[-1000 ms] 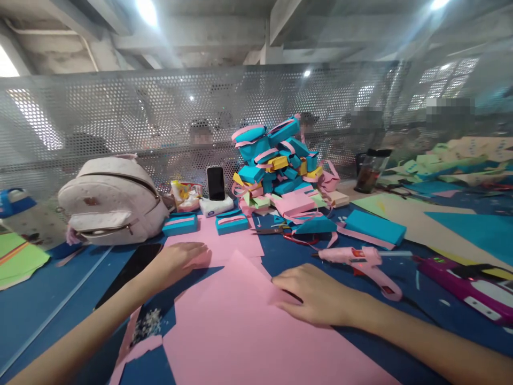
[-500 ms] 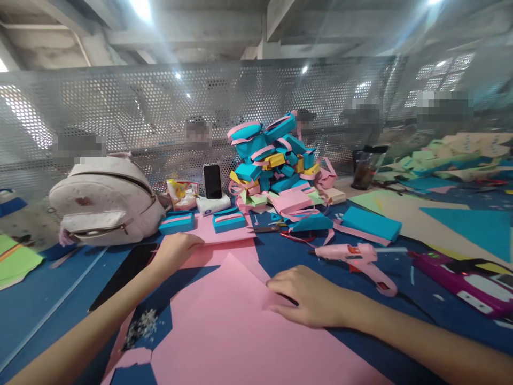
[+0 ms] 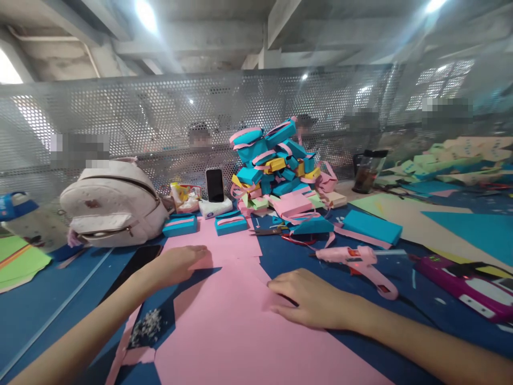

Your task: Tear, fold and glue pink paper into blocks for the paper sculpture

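A large pink paper sheet spreads across the table in front of me, its far end meeting another pink sheet farther back. My left hand rests palm down on the near left part of that back sheet, fingers stretched out flat. Over the right edge of the large sheet lies my right hand, its bent fingers and thumb closing on the paper; the fingertips are partly blurred. Two small blue paper boxes with pink strips, a left one and a right one, sit on the back sheet.
A pink glue gun and purple device lie at right. Scissors lie before a pile of paper boxes. A white backpack, propped phone, dark flat phone-like slab and white scraps are leftward.
The large sheet's raised far corner has come down flat. My left hand has moved slightly nearer and flattened onto the back sheet. My right hand stays in place.
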Tool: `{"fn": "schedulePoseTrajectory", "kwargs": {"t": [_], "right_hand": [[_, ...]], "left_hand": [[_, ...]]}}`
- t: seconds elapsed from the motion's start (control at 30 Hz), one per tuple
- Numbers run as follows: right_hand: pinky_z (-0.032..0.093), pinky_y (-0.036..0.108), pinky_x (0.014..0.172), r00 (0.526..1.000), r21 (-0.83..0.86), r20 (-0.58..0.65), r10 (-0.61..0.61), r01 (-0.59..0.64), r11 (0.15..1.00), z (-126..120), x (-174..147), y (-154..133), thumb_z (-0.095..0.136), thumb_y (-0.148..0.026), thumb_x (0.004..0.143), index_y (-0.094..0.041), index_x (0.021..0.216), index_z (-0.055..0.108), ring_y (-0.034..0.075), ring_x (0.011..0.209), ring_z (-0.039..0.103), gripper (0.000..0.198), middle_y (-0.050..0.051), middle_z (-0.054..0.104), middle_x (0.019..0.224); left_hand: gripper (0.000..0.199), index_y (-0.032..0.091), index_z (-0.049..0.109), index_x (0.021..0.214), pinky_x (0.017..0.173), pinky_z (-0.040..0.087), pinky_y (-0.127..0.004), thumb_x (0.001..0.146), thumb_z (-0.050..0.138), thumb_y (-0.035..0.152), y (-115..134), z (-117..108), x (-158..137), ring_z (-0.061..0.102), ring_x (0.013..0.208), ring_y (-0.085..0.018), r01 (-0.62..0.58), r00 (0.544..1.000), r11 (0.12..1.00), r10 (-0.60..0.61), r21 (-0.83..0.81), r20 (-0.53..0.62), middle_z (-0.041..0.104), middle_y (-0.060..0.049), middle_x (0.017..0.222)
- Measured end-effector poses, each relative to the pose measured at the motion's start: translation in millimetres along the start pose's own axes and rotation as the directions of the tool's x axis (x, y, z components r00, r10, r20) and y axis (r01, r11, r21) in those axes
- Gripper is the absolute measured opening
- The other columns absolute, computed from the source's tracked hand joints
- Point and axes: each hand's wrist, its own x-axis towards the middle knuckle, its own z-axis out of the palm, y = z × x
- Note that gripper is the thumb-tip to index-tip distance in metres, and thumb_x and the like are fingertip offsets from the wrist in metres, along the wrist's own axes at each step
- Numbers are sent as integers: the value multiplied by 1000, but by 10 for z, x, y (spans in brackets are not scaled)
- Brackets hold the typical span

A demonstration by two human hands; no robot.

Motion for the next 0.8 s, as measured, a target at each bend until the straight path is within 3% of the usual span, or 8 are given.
{"fn": "schedulePoseTrajectory", "kwargs": {"t": [0.13,0.23,0.33,0.47,0.57,0.67,0.73,0.8], "right_hand": [[34,29,64,1000,-11,-1,-13,13,1000,-12,0,-18,55,-37,93,-21,88,65,24,85,68,20,5,73,92],[34,28,65,1000,-9,-4,-11,11,1000,-25,-6,-36,55,-37,93,-21,88,65,24,86,68,20,5,73,92],[35,28,65,1000,-11,-8,-1,1,1000,-30,-15,-49,55,-38,93,-20,89,66,24,86,68,21,6,73,93],[34,29,65,1000,19,-20,6,-6,1000,-29,-29,-63,56,-38,92,-20,88,65,25,86,67,21,7,73,94],[33,28,62,997,131,-59,47,-39,991,-25,-35,-77,60,-35,87,-19,75,61,24,78,65,19,6,71,83],[36,28,63,988,240,-113,107,-77,968,-21,-27,-87,61,-29,84,-19,69,57,22,72,62,19,4,66,73],[42,29,70,982,276,-149,114,-70,959,-23,-16,-93,56,-26,86,-19,76,59,21,79,62,12,4,66,82],[45,30,82,975,370,-187,120,-44,928,-30,-5,-101,52,-24,88,-19,89,62,21,98,61,11,7,65,106]], "left_hand": [[60,12,55,134,105,45,-42,77,52,-5,122,54,43,55,128,-29,21,998,998,-24,56,66,55,-16,141],[39,14,56,131,104,45,-49,92,58,13,175,91,86,57,124,-28,44,997,996,-48,75,56,58,-14,137],[34,17,57,127,100,47,-52,96,59,31,200,100,99,59,118,-26,63,997,995,-66,76,34,59,-11,132],[33,19,60,126,103,46,-46,94,55,15,265,15,24,59,121,-26,85,996,994,-85,68,-4,62,-10,132],[44,23,59,130,103,46,-40,89,51,8,346,-107,-132,58,124,-27,100,994,994,-98,51,-39,61,-8,136],[42,27,59,131,98,51,-37,92,49,16,421,-203,-390,62,119,-26,98,993,995,-97,17,-61,63,-4,133],[42,29,59,131,94,53,-34,91,50,18,458,-209,-620,64,115,-26,96,993,995,-96,-6,-63,65,-3,131],[50,33,54,137,97,53,-33,88,55,19,488,-153,-879,62,120,-26,81,995,996,-83,-33,-63,61,-1,136]]}}
